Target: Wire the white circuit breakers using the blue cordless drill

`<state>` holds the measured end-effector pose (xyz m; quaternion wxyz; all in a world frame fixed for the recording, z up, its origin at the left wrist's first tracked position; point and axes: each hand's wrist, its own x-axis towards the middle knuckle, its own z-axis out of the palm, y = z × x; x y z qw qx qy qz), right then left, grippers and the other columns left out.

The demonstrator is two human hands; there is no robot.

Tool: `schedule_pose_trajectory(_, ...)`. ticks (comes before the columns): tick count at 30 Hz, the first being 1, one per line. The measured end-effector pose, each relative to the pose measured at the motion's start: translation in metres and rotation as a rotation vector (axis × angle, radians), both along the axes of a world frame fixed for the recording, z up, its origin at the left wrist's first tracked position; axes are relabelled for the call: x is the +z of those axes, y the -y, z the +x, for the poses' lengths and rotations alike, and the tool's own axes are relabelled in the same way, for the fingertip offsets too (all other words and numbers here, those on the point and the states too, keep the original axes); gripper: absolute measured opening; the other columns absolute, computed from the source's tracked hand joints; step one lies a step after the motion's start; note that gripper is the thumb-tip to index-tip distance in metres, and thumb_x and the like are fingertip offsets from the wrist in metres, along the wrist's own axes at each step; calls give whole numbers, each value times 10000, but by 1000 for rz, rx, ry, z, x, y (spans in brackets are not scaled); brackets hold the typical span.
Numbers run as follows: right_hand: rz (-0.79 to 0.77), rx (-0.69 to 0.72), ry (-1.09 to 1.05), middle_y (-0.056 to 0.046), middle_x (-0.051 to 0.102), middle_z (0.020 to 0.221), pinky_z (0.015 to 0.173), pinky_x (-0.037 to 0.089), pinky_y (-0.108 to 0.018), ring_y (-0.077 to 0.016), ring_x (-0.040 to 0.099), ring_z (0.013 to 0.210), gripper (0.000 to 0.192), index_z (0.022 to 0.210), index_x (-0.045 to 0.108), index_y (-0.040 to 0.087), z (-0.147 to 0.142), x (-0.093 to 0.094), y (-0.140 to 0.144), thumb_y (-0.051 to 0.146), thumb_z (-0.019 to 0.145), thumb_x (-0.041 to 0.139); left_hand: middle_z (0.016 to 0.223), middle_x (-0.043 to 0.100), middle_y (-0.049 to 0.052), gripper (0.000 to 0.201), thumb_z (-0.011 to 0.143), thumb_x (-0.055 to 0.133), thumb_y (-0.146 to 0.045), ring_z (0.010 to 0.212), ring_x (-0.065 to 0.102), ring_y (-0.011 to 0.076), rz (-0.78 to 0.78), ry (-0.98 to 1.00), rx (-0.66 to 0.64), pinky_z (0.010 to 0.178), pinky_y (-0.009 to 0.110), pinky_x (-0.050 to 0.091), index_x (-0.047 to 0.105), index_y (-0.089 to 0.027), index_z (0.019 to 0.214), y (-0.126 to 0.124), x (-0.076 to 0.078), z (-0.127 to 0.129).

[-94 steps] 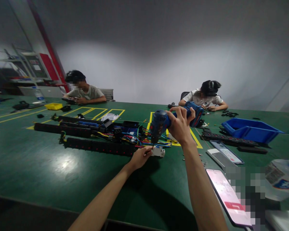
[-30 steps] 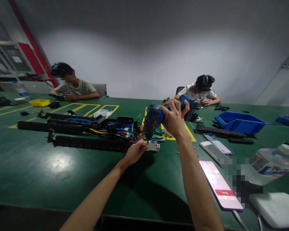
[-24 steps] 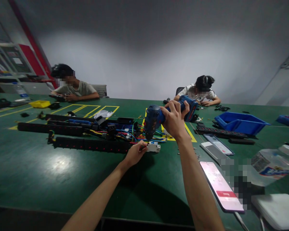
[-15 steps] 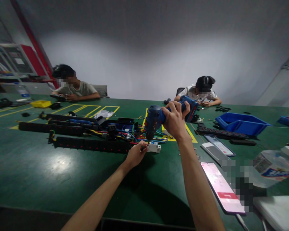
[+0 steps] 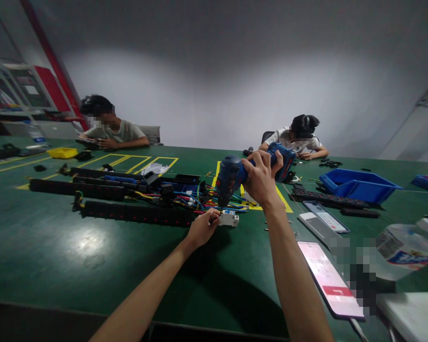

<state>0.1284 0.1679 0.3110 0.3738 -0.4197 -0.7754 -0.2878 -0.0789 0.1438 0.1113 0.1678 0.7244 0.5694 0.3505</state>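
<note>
My right hand (image 5: 262, 179) grips a blue cordless drill (image 5: 231, 176) with its bit pointing down onto a small white breaker (image 5: 229, 219) on the green table (image 5: 92, 256). My left hand (image 5: 201, 229) pinches the breaker's left side where a wire enters it. A bundle of coloured wires (image 5: 199, 202) runs from the breaker to long black power strips (image 5: 135, 213) lying to the left.
Phones (image 5: 328, 278) (image 5: 324, 219) lie at the right beside a plastic bottle (image 5: 403, 249) and a white box (image 5: 413, 316). A blue bin (image 5: 358, 185) and a yellow bin (image 5: 62, 152) sit farther back. Two other people work at the table's far side.
The drill and both hands hold nearly the same position on the breaker. Only the view has shifted slightly.
</note>
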Motion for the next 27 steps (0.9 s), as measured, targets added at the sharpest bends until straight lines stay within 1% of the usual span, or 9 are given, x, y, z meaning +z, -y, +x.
schedule_pose_trajectory(5, 7, 7, -12, -53, 583, 1090, 1176, 33, -626, -286, 413, 1228, 323, 1040, 682, 277, -1, 0, -2, 106, 800, 550, 1133, 728, -17, 235, 938, 587, -305, 905, 678, 168, -9, 12, -23, 762, 261, 489, 587, -310, 1174, -2, -3, -2)
schedule_pose_trajectory(8, 1, 7, -16, -55, 582, 1098, 1173, 34, -627, -286, 411, 1227, 331, 1042, 682, 279, 0, -1, -2, 110, 788, 556, 1124, 732, -17, 249, 937, 588, -303, 897, 683, 168, -22, 17, -19, 770, 262, 496, 587, -312, 1186, -1, -2, -1)
schedule_pose_trajectory(13, 2, 8, -20, -53, 579, 1098, 1179, 25, -618, -283, 414, 1229, 317, 1044, 676, 274, 2, -2, -3, 122, 791, 561, 1119, 735, -22, 217, 941, 581, -308, 870, 690, 160, -7, 26, -21, 756, 254, 501, 605, -314, 1156, 1, 1, -1)
schedule_pose_trajectory(19, -8, 3, -27, -53, 583, 1103, 1175, 35, -611, -278, 408, 1218, 320, 1052, 676, 272, 4, -2, -4, 123, 797, 551, 1088, 739, -37, 223, 932, 595, -297, 854, 687, 153, 11, 26, -33, 747, 243, 499, 608, -320, 1153, 1, 0, -2)
schedule_pose_trajectory(23, -12, 6, -17, -53, 576, 1106, 1179, 22, -609, -280, 407, 1222, 319, 1059, 671, 270, 5, -2, -4, 132, 795, 560, 1157, 721, -19, 233, 925, 603, -293, 843, 680, 151, 22, 19, -17, 740, 246, 500, 613, -307, 1157, 1, -1, -1)
schedule_pose_trajectory(27, -22, 16, -23, -58, 574, 1110, 1177, 19, -615, -287, 405, 1228, 331, 1080, 670, 278, 5, -2, -3, 137, 803, 559, 1226, 694, -1, 259, 920, 610, -291, 784, 661, 145, 37, 23, 2, 729, 259, 501, 618, -299, 1179, 2, -1, 0)
